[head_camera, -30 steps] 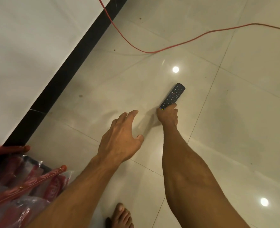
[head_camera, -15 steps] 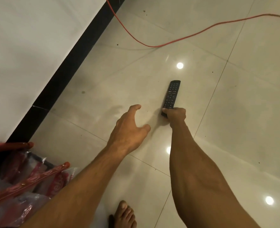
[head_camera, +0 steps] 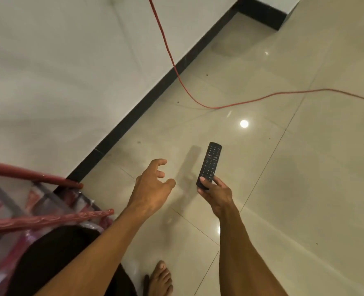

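Right hand (head_camera: 217, 194) pinches only the bottom end of the remote (head_camera: 211, 163), so it may tip and fall on the tiles (head_camera: 305, 189); left hand (head_camera: 151, 189), fingers loosely spread, holds nothing.

Remote (head_camera: 210, 164): matt black plastic. Floor tiles (head_camera: 305, 189): glossy, smooth. Chair wrapping (head_camera: 10, 206): clear crinkled plastic.

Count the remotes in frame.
1. The black remote is gripped at its near end by the right hand, over the tiled floor. The left hand holds nothing. The clear bag at lower left could hide more.
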Motion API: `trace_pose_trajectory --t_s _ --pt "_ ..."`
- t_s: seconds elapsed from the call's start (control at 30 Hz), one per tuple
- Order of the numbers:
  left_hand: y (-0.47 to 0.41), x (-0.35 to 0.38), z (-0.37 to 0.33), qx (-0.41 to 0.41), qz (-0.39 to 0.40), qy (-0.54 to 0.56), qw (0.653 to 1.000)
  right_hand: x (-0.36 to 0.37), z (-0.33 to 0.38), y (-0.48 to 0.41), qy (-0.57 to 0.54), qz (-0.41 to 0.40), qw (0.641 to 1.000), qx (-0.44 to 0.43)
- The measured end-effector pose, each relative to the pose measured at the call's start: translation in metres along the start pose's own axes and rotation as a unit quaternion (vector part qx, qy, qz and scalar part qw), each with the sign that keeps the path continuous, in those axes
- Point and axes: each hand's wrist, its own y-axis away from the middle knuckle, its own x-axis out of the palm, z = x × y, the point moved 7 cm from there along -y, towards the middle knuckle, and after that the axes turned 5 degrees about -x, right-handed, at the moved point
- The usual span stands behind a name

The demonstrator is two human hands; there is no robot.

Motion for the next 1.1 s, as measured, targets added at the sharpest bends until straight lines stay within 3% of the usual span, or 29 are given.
trace_pose_trajectory --t_s 0.3,0.43,0.6,0.8,1.1 --pt "0.103 -0.102 -0.022 0.051 -0.070 0.002 0.996 0.100 0.057 0.131 -0.020 0.194 0.980 -0.049" --pt "0.151 -0.153 -0.029 0.096 -0.142 0.033 0.985 0.145 0.086 0.177 0.023 0.264 0.960 -0.089" --pt "0.228 -0.206 -0.036 0.142 -0.178 0.070 0.971 0.189 0.117 0.258 0.101 0.322 0.928 -0.159" --pt "0.347 -0.295 -0.045 0.216 -0.273 0.070 0.935 0.242 0.139 0.387 0.227 0.411 0.848 -0.248" --pt "0.507 -0.392 0.045 0.200 -0.426 0.150 0.869 0.340 0.077 0.575 0.228 0.574 0.737 -0.273"
